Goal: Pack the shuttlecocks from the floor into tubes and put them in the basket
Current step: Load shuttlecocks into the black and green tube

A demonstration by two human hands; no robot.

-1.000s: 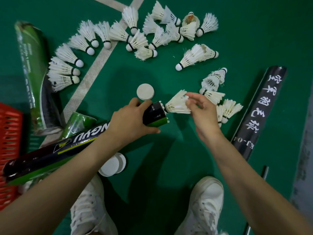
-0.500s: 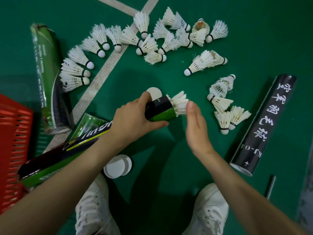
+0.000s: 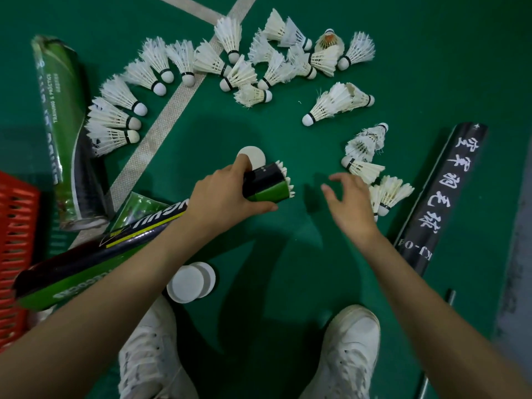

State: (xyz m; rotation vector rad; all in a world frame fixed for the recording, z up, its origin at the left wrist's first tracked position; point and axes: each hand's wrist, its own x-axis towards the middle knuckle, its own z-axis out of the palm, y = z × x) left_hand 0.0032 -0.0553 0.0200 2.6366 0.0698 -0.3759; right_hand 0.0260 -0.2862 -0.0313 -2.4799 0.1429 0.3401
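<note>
My left hand [image 3: 224, 197] grips a long black and green tube [image 3: 121, 240] near its open end. The white feather tips of a shuttlecock [image 3: 286, 180] stick out of that end. My right hand [image 3: 349, 205] hovers to the right of the tube mouth with fingers spread and holds nothing. Several white shuttlecocks [image 3: 224, 64] lie scattered on the green floor beyond my hands. A smaller group of shuttlecocks [image 3: 365, 168] lies just past my right hand. A red basket [image 3: 14, 243] shows at the left edge.
A green tube [image 3: 63, 125] lies at the left and a black tube [image 3: 443, 194] with white characters at the right. White round caps [image 3: 190, 282] rest by my left shoe, another cap [image 3: 253, 155] behind the held tube. A white court line [image 3: 161, 125] crosses the floor.
My right hand pushed a shuttlecock into the tube mouth, let go and drew back to the right with fingers spread. My left hand kept hold of the tube.
</note>
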